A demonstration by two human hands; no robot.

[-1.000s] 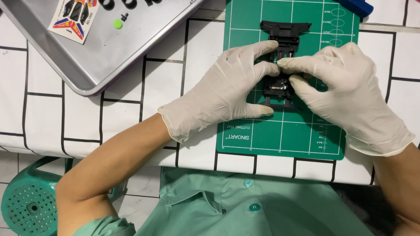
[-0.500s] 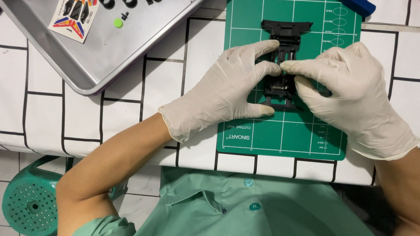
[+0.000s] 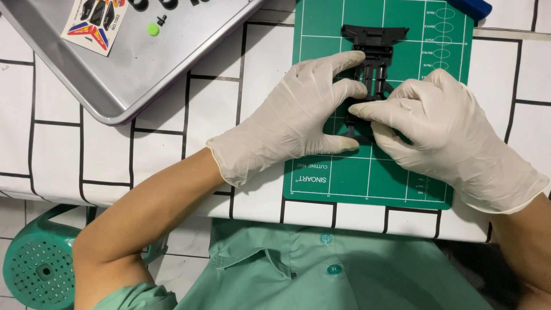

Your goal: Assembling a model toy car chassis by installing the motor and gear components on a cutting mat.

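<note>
A black plastic model chassis (image 3: 374,51) lies lengthwise on a green cutting mat (image 3: 367,172). My left hand (image 3: 293,117), in a white glove, grips the chassis from its left side, thumb low and fingers high. My right hand (image 3: 445,135), also gloved, presses its fingertips onto the middle of the chassis from the right. The near half of the chassis is hidden under both hands.
A metal tray (image 3: 138,69) sits at the upper left with a sticker sheet (image 3: 92,23), a small green round part (image 3: 152,28) and small black parts. A blue object (image 3: 472,8) lies at the mat's far right corner. A green stool (image 3: 40,264) stands below the table edge.
My right fingertips have shifted slightly left onto the middle of the chassis. My left hand keeps its grip; the chassis stays put.
</note>
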